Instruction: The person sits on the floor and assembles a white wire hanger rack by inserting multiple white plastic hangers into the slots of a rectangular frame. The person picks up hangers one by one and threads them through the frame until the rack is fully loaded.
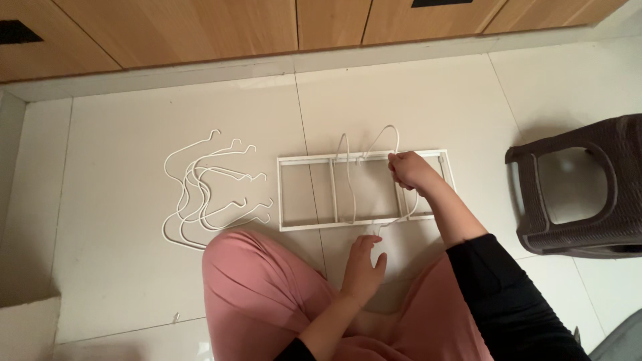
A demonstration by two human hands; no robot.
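Head view. Landmark: white rectangular frame (364,190), flat on the tiled floor (120,281), divided by crossbars.

Item: white wire hanger (371,144), standing across the frame's middle, its loops rising past the frame's far rail.

Item: loose white wire hangers (210,194), piled just left of the frame, apart from it.

Item: dark woven stool (588,194), well right of the frame; bare tile between.

Item: wooden cabinet fronts (200,27), beyond the frame's far rail, a wide strip of floor open before them.

Right hand (409,170): arm stretched over the frame's right end, fingers pinched shut on the wire hanger.

Left hand (364,267): near the frame's near rail, fingertips at the hanger's lower wire; whether it clasps the wire cannot be told.

Pink-trousered knees (261,294) bound the near side.
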